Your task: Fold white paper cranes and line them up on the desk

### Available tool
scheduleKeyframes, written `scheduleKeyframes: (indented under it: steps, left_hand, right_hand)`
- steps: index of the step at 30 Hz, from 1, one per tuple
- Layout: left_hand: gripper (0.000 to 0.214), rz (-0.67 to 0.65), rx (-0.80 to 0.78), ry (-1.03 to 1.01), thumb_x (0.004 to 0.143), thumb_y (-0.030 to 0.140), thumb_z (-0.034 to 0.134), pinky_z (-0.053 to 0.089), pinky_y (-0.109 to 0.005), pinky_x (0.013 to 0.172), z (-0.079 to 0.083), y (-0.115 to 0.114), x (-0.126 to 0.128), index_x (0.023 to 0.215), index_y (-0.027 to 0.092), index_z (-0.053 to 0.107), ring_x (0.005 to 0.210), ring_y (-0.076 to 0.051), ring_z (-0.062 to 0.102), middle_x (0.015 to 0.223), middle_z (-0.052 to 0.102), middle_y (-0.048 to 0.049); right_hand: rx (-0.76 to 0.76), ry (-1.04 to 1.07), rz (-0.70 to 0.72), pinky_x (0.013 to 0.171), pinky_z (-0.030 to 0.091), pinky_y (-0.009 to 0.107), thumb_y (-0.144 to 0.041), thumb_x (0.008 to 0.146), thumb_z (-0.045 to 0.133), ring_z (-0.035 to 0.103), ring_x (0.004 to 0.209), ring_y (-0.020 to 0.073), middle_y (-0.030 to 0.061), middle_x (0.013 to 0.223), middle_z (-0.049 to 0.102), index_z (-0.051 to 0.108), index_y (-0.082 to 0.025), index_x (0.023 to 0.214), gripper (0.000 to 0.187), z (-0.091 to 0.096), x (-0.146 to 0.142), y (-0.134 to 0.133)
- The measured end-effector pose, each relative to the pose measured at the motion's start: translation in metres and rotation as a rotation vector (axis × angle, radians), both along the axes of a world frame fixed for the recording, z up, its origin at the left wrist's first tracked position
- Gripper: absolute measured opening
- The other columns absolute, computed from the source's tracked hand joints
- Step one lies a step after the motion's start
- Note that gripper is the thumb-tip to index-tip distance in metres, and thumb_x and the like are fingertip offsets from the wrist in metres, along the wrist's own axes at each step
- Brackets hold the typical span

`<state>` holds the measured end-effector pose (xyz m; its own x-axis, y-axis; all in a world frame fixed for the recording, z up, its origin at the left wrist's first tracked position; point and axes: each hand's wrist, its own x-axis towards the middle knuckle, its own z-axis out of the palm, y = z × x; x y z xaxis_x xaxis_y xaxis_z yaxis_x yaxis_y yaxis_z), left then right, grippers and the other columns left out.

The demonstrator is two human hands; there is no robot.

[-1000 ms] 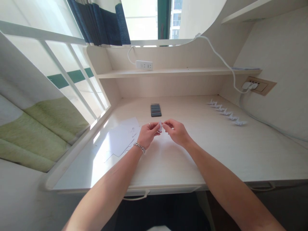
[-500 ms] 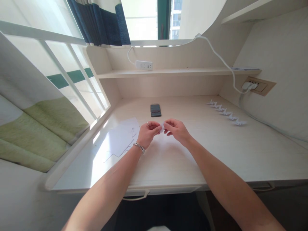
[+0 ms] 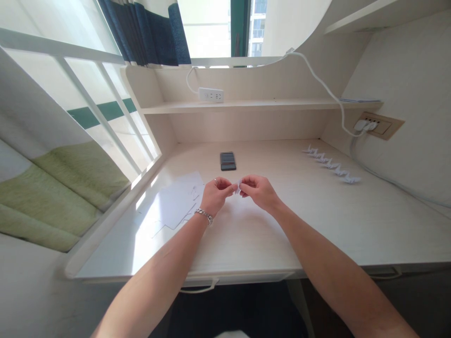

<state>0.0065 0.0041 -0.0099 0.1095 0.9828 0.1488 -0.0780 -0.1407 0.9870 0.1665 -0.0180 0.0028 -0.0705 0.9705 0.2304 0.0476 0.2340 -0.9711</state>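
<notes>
Head view, only one. Left hand [image 3: 215,195] and right hand [image 3: 259,191] meet over the middle of the table [image 3: 253,239], each coming in from its own side. Between them: a small white paper piece [image 3: 237,187].

Left: thumb and fingers pinched on the piece's left side. Right: same pinch, right side, other fingers curled in behind. Both grips look closed on paper; exact contact points are covered by the fingertips.

Key relation: piece sits directly between the two sets of fingertips, touching both, so neither hand is nearer. Long axis: can't tell, too little of it shows. Looks held just above the table, though the gap is hard to judge from this angle.

Around it: phone-like dark device [image 3: 228,161] lies just beyond the hands, slightly left of the piece. White sheets [image 3: 178,199] lie flat to the left, near the left wrist, partly in sun. Row of small folded paper figures [image 3: 331,165], crane-like, runs on a slant at far right, well apart; right hand is the nearer one to those. Bracelet [image 3: 204,215] on left wrist. Power strip [image 3: 211,95] on the shelf [image 3: 253,107] behind, clear of both hands.
</notes>
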Motion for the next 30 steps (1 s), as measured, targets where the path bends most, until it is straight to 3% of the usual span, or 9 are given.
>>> scheduleKeyframes:
  steps: [6, 11, 14, 20, 22, 27, 30]
  left_hand:
    - [0.038, -0.074, 0.061, 0.127, 0.067, 0.048, 0.079, 0.048, -0.027, 0.062, 0.002, -0.003, 0.001, 0.074, 0.015, 0.062, 0.062, -0.012, 0.058, 0.067, 0.064, -0.0023]
    - [0.043, -0.107, -0.004, 0.044, 0.072, 0.057, 0.072, 0.052, -0.030, 0.067, 0.006, -0.007, 0.004, 0.075, 0.015, 0.061, 0.068, -0.014, 0.061, 0.070, 0.062, -0.0032]
    - [0.041, -0.118, -0.049, 0.005, 0.073, 0.055, 0.072, 0.052, -0.030, 0.067, 0.008, -0.007, 0.005, 0.076, 0.015, 0.061, 0.070, -0.015, 0.062, 0.072, 0.063, -0.0036]
    - [0.030, -0.120, -0.114, 0.109, 0.074, 0.043, 0.073, 0.052, -0.031, 0.068, 0.007, -0.007, 0.003, 0.075, 0.014, 0.062, 0.068, -0.015, 0.063, 0.072, 0.065, -0.0058]
    - [0.027, -0.150, -0.136, 0.100, 0.075, 0.039, 0.071, 0.051, -0.031, 0.068, 0.007, -0.006, 0.002, 0.074, 0.014, 0.061, 0.068, -0.015, 0.063, 0.075, 0.065, -0.0057]
    - [0.021, -0.156, -0.187, -0.025, 0.075, 0.033, 0.068, 0.050, -0.030, 0.068, 0.008, -0.004, 0.000, 0.075, 0.016, 0.057, 0.069, -0.015, 0.064, 0.077, 0.065, -0.0050]
    - [0.019, -0.171, -0.191, -0.060, 0.075, 0.032, 0.067, 0.050, -0.030, 0.068, 0.008, -0.003, -0.001, 0.076, 0.016, 0.056, 0.070, -0.015, 0.064, 0.076, 0.065, -0.0045]
  right_hand:
    - [0.093, -0.239, -0.108, 0.066, 0.052, 0.030, -0.030, 0.078, 0.061, 0.065, 0.069, 0.0171, 0.0031, 0.074, 0.069, 0.066, -0.019, 0.080, 0.012, -0.002, -0.001, -0.004]
    - [0.093, -0.198, -0.108, 0.067, 0.053, 0.030, -0.030, 0.078, 0.059, 0.065, 0.069, 0.0172, 0.0025, 0.073, 0.069, 0.064, -0.019, 0.079, 0.012, -0.004, 0.001, -0.001]
    - [0.077, -0.162, -0.095, 0.064, 0.053, 0.030, -0.030, 0.078, 0.059, 0.065, 0.069, 0.0173, 0.0023, 0.072, 0.068, 0.063, -0.019, 0.079, 0.012, -0.004, 0.001, 0.001]
    - [0.142, -0.324, -0.166, 0.070, 0.052, 0.031, -0.027, 0.077, 0.057, 0.065, 0.076, 0.0179, 0.0033, 0.078, 0.070, 0.065, -0.020, 0.079, 0.011, -0.001, -0.001, -0.004]
    - [0.095, -0.270, -0.159, 0.068, 0.052, 0.031, -0.027, 0.076, 0.059, 0.064, 0.074, 0.0177, 0.0033, 0.076, 0.069, 0.065, -0.019, 0.078, 0.011, 0.001, -0.002, -0.004]
    - [-0.204, 0.143, -0.130, 0.061, 0.054, 0.028, -0.030, 0.072, 0.065, 0.065, 0.068, 0.0161, 0.0033, 0.071, 0.066, 0.063, -0.017, 0.073, 0.013, 0.008, 0.001, 0.001]
    - [-0.239, 0.164, -0.156, 0.059, 0.053, 0.026, -0.027, 0.071, 0.066, 0.064, 0.066, 0.0145, 0.0032, 0.070, 0.066, 0.064, -0.017, 0.071, 0.011, 0.009, 0.004, 0.003]
